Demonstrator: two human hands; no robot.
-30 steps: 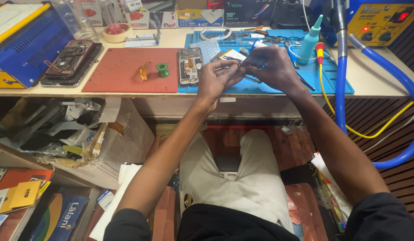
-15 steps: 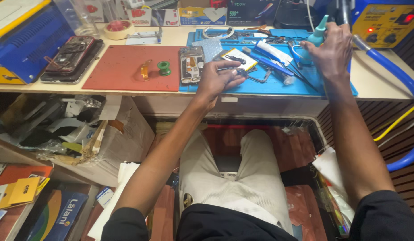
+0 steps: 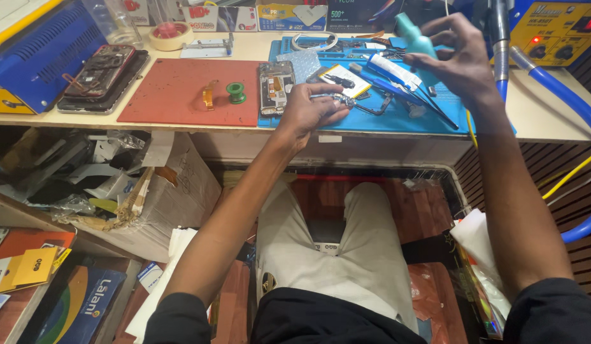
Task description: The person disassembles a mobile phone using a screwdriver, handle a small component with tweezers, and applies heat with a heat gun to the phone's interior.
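My left hand (image 3: 308,109) rests on the blue work mat (image 3: 397,121) near the bench's front edge, fingers pinching a small dark metal part (image 3: 330,97). An opened phone (image 3: 276,86) with its board exposed lies just left of that hand. My right hand (image 3: 455,60) is raised above the mat's right side and grips a teal squeeze bottle (image 3: 413,39). Below that hand lie tweezers and thin tools (image 3: 404,86), and a small yellow-edged component (image 3: 341,78) sits between my hands.
A red mat (image 3: 181,95) holds a green spool (image 3: 235,93) and an orange flex piece (image 3: 208,97). At the left stand a blue machine (image 3: 34,51) and a dismantled phone (image 3: 101,70). A yellow station (image 3: 556,32) with a blue hose (image 3: 563,95) is at right. Boxes and clutter sit under the bench.
My right hand left the spot beside my left hand, moved to the mat's far right, closed on the teal bottle and lifted it. My left hand stayed on the small part.
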